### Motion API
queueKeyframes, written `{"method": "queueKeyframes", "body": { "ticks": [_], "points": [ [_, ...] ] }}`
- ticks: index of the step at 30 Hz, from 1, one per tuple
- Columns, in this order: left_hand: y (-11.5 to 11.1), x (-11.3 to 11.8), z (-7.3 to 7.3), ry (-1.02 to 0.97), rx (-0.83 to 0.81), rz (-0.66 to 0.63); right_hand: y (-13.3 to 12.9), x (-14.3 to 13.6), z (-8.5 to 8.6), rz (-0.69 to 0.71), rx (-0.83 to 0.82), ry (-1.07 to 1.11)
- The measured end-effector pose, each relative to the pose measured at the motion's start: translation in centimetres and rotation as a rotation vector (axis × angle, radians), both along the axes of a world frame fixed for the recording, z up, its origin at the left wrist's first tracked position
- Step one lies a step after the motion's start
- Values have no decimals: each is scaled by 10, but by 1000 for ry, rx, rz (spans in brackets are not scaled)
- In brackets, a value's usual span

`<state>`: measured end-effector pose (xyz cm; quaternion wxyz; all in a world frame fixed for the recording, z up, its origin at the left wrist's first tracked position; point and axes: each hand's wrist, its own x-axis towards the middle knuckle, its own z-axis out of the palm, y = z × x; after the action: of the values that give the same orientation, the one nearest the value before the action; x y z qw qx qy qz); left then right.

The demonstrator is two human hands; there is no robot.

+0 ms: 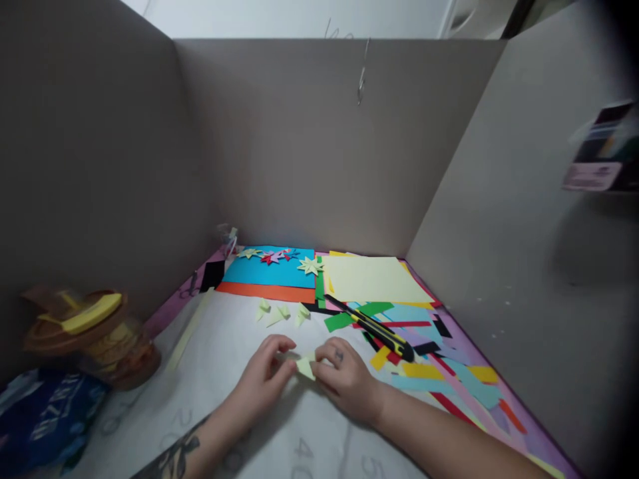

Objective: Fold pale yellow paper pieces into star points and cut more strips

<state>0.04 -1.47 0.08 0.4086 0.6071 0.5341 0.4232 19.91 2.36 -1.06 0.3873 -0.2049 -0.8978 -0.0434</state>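
A small folded piece of pale yellow paper (306,367) is pinched between my two hands, just above the white sheet on the desk. My left hand (269,372) grips its left side between thumb and fingers, and my right hand (344,376) grips its right side. Beyond my hands lie three folded pale yellow paper pieces (282,313) in a row. Farther back, a pale yellow paper star (310,266) rests at the edge of a blue paper sheet (264,269), and more folded stars (272,257) in several colours lie on that sheet.
A black and yellow box cutter (379,331) lies across loose coloured paper strips (424,371) on the right. Pale yellow sheets (377,279) are stacked behind. At left stand a lidded plastic cup (120,352) and a blue packet (54,419). Grey partitions (309,146) enclose the desk.
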Motion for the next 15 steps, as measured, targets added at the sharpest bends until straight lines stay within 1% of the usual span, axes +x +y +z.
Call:
{"method": "queueKeyframes", "body": {
  "ticks": [2,4,7,9,11,14,15],
  "points": [
    [-2,2,1,-217,-128,1,-3,2,5,-1,103,53],
    [-5,4,3,-430,-283,-28,-3,2,9,48,197,58],
    [-9,6,7,-642,-418,-66,-2,0,13,127,261,-6],
    [-12,8,10,-687,-456,-103,-2,0,14,158,288,-52],
    [-15,10,13,-675,-475,-123,-2,2,13,177,316,-82],
    [-22,10,15,-634,-441,-68,-2,6,10,182,339,-91],
    [-25,10,15,-625,-441,-69,-2,7,8,194,346,-106]
  ]
}}
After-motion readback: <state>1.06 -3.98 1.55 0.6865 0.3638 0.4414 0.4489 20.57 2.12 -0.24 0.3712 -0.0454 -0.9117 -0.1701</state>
